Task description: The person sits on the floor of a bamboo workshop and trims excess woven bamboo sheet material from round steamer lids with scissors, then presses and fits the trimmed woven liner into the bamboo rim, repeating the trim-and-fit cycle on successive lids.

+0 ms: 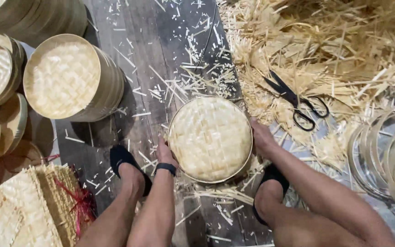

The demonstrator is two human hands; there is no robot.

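A round woven bamboo lid [210,138] lies on the dark wooden floor between my knees. My left hand [164,152], with a black band on its wrist, grips the lid's left rim. At the right rim, my right hand [261,137] presses against the lid. Both legs and dark slippers flank it.
Black scissors [298,103] lie on a heap of bamboo shavings [325,50] at the right. Stacked round bamboo lids [69,77] stand at the left, woven mats [28,206] at the lower left, thin bamboo hoops [385,155] at the right. Splinters litter the floor.
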